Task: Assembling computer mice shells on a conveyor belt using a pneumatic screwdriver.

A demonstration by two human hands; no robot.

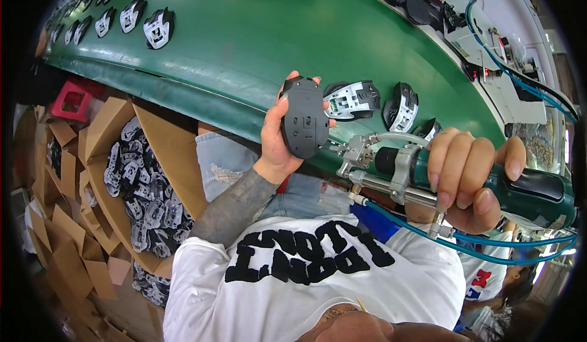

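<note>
The left hand grips a black mouse, rounded, pocked with small holes, at the near edge of the belt. The right hand wraps a green driver, its tip just beside the mouse. At left, 1 open carton holds many grey-and-black shells.

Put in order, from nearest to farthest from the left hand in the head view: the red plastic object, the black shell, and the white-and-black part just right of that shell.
1. Black shell: held in the left hand.
2. White-and-black part: just right, on the green surface.
3. Red plastic object: far left.
</note>
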